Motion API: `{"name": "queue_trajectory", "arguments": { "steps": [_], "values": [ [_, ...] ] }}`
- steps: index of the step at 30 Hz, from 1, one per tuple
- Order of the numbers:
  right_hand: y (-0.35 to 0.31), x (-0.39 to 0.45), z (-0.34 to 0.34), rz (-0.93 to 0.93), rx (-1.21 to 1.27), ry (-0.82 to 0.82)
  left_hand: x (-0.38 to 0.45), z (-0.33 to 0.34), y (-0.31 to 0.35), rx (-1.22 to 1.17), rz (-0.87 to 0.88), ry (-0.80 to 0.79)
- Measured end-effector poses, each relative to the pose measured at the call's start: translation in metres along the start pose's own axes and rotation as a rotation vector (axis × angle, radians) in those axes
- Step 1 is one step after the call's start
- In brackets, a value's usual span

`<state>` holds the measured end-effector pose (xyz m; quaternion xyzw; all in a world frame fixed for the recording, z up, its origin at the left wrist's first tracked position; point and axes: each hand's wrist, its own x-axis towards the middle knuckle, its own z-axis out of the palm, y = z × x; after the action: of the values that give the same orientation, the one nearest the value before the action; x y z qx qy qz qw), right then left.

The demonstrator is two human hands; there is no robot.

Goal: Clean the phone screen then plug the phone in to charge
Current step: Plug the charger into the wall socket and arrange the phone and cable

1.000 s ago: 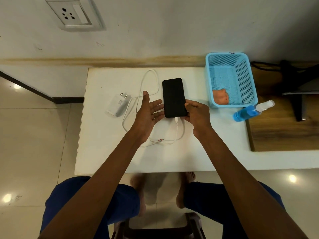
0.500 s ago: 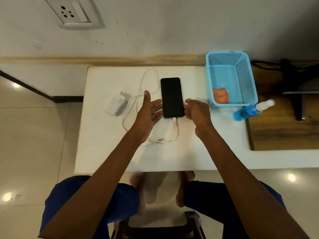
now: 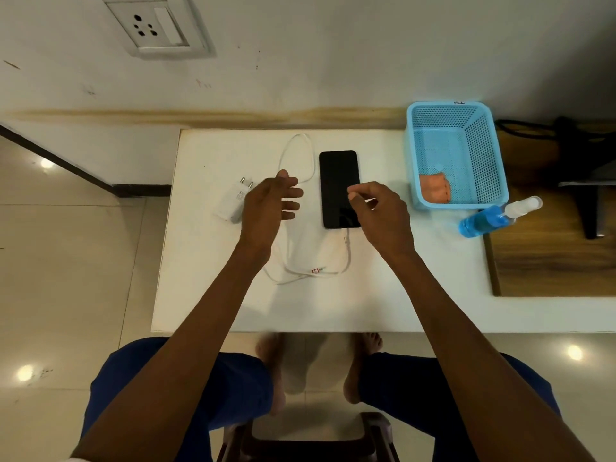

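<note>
No text is legible; marks on the charger [image 3: 233,203] and basket [image 3: 459,102] rim are too small.

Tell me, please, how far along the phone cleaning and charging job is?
Cleaning looks finished: the orange cloth lies in the blue basket and the spray bottle lies aside. The white cable sits in the phone. Both hands, left and right, are empty. Left: putting the adapter into the wall socket.
</note>
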<state>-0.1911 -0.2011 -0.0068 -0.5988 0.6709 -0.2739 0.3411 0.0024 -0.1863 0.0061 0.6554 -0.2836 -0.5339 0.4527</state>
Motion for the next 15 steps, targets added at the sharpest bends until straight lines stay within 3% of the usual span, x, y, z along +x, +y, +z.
{"name": "queue_trajectory", "arguments": {
  "steps": [4,9,15],
  "values": [
    [-0.010,-0.005,0.012,-0.233,-0.108,-0.304,-0.001,-0.021,0.006,-0.053,0.096,0.037],
    [-0.020,-0.017,0.028,-0.380,-0.278,-0.728,-0.002,-0.044,0.000,0.162,0.098,0.047],
    [-0.034,-0.034,0.038,-0.437,-0.673,-0.810,-0.004,-0.068,-0.011,0.435,0.114,0.134]
  ]
}}
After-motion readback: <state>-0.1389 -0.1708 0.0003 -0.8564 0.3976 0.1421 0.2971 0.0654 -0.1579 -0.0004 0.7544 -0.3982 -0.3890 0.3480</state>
